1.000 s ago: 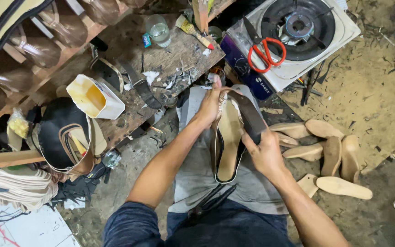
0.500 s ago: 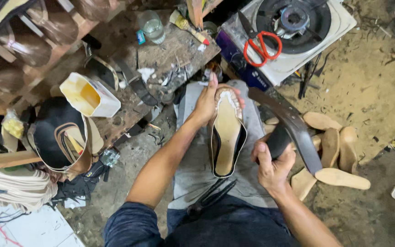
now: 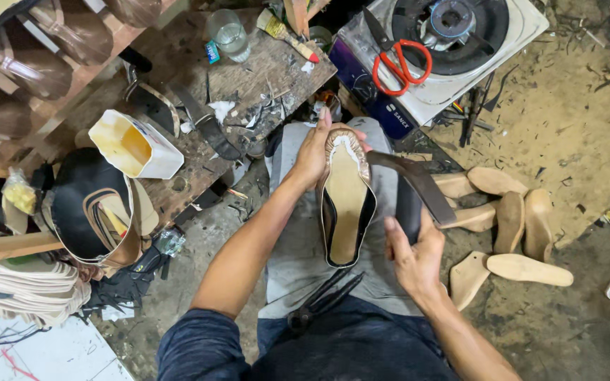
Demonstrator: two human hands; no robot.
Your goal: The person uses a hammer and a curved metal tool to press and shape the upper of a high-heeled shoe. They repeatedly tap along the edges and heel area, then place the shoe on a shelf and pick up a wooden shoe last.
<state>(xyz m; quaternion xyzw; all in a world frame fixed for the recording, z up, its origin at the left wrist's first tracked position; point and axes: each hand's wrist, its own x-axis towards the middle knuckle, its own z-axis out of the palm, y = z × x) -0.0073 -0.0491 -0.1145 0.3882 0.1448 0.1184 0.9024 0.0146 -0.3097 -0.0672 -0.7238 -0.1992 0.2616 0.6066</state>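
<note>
your left hand (image 3: pixel 313 149) is closed over the toe end of the shoe upper (image 3: pixel 346 201), which lies sole-side up on your lap with a pale insole showing. your right hand (image 3: pixel 412 255) is wrapped around a dark strap (image 3: pixel 418 185) that runs from the toe of the shoe out to the right, drawn taut and clear of the shoe's side.

as far as i can judge, the work is midway: the leather at the toe is already gathered and folded over the insole in small pleats, while the black edge along both sides and round the heel stands unfolded, so that part looks left to do.

black pincers (image 3: pixel 323 300) lie on your lap just below the heel, untouched. to your right, several bare wooden lasts (image 3: pixel 513 236) sit on the dirt floor. ahead of you a worn wooden bench (image 3: pixel 262 77) carries a glass (image 3: pixel 229 34), a brush (image 3: pixel 285 32) and an open white tub of yellow glue (image 3: pixel 134 144). red-handled scissors (image 3: pixel 395 62) rest on a white gas stove (image 3: pixel 460 42).
</note>
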